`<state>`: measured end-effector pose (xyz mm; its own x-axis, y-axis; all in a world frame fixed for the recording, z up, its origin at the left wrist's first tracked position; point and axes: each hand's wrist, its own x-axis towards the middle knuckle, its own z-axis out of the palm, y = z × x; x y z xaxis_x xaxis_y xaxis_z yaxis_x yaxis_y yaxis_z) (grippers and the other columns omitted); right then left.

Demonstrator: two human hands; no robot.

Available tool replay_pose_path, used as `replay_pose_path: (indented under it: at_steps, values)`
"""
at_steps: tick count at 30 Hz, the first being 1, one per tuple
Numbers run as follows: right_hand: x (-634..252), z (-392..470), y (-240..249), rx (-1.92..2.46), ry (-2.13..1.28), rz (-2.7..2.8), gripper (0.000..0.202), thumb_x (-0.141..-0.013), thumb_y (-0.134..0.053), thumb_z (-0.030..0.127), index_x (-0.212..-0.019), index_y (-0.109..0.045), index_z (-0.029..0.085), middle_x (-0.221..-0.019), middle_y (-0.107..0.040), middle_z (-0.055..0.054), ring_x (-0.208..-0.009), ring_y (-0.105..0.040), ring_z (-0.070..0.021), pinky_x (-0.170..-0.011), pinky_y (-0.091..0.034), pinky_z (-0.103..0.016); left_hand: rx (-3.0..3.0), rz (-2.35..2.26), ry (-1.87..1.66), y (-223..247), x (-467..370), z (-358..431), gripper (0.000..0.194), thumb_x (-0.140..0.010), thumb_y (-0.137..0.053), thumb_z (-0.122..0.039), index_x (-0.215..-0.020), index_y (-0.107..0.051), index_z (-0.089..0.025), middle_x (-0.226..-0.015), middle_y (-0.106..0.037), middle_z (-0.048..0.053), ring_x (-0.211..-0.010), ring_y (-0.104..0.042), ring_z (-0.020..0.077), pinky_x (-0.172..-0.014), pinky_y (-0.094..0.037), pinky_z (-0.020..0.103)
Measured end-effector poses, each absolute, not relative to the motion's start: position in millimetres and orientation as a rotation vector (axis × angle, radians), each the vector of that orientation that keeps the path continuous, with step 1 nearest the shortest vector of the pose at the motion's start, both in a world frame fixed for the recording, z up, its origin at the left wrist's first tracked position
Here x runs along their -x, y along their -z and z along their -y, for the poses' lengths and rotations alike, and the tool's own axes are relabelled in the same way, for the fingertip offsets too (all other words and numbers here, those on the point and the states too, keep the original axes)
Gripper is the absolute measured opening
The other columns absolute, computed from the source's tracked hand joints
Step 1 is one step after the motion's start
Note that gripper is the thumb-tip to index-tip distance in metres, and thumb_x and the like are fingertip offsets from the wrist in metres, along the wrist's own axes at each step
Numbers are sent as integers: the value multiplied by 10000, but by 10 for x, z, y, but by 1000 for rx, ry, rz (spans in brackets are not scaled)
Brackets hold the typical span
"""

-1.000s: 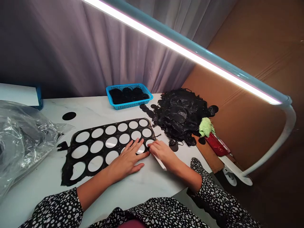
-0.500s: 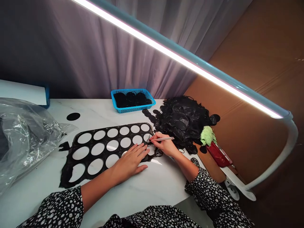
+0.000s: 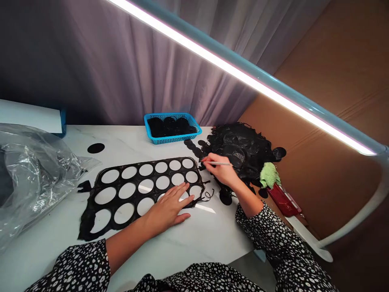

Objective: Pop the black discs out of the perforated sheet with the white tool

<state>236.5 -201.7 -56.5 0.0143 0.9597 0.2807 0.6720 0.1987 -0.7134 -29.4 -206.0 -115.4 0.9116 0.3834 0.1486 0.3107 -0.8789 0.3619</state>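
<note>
A black sheet (image 3: 118, 199) punched with rows of round holes lies flat on the white marble table (image 3: 197, 239). My left hand (image 3: 168, 207) rests palm down on the sheet's near right corner, fingers spread. My right hand (image 3: 221, 170) grips a thin white stick tool (image 3: 220, 163), its tip at the sheet's far right edge. A loose black strand (image 3: 208, 195) curls off the sheet's right corner. A heap of black cut-out discs (image 3: 240, 150) sits just behind my right hand.
A blue basket (image 3: 172, 140) holding black discs stands at the back. One black disc (image 3: 96, 148) lies alone far left. Crumpled clear plastic (image 3: 33, 170) fills the left side. A green cloth (image 3: 269, 175) and red object (image 3: 284, 200) lie right. A lit lamp bar (image 3: 243, 77) crosses overhead.
My right hand has moved from the sheet's near right corner up along its right edge toward the disc heap, turning the stick tool. The left hand has stayed pressed on the sheet.
</note>
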Motion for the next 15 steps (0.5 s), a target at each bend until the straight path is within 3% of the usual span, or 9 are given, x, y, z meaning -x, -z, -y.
replay_pose_path:
  at_steps: [5,15]
  values:
    - [-2178,2128,897,1411,-898,1823,136,-854,-582,218,-725,-588,179,-883,-714,-23,-765,-615,-141,-682,-451,-242,-2751,-505,-321,1167,286,2043,552,-904,-654,-394,-1414,-471,-288,-1581,-302,111,-1444,-295,327,-1123,-339,502]
    - [-2106,2203,964,1443,-855,1869,86,-853,-592,209,-801,-659,195,-871,-710,-22,-772,-614,-157,-690,-456,-259,-2708,-512,-329,1207,287,2044,538,-905,-644,-387,-1406,-474,-290,-1584,-303,95,-1453,-277,318,-1139,-314,501]
